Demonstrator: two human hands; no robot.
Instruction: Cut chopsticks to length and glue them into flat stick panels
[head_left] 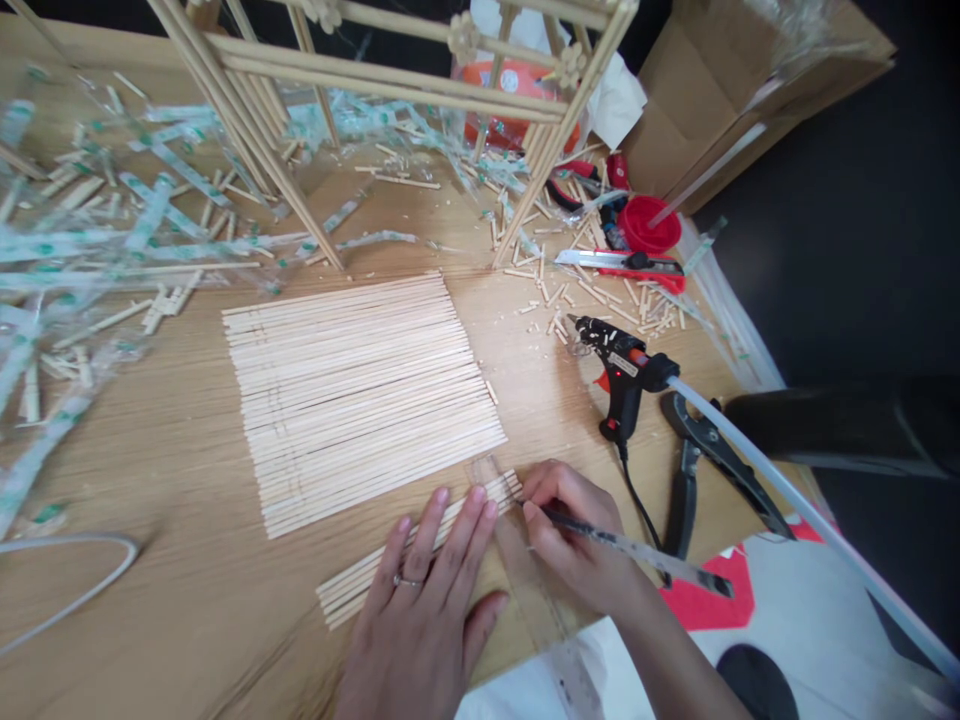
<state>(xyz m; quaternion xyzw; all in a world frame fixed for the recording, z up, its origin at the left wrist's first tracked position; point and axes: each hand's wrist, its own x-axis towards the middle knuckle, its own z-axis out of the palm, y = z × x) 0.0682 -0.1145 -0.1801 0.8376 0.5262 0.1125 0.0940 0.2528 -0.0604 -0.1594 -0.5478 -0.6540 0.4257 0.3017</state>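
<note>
My left hand [427, 590] lies flat with fingers stretched over a narrow row of thin wooden sticks [349, 590], pressing them to the table. Its fingertips reach the edge of a clear ruler [529, 580], which lies across the sticks near their right end. In my right hand [574, 525] is a dark, slim pen [637, 548], its tip at the sticks beside the ruler. Just beyond both hands, a wide mat of sticks [360, 400] laid side by side rests on the table, with faint marks along its left part.
A stick frame [390, 80] stands at the back. To the right are a hot glue gun [619, 365], black-handled cutters [697, 460], a utility knife [619, 262] and a red round container [651, 222]. Plastic wrappers [161, 215] and stick offcuts litter the left. A cardboard box [690, 100] stands behind.
</note>
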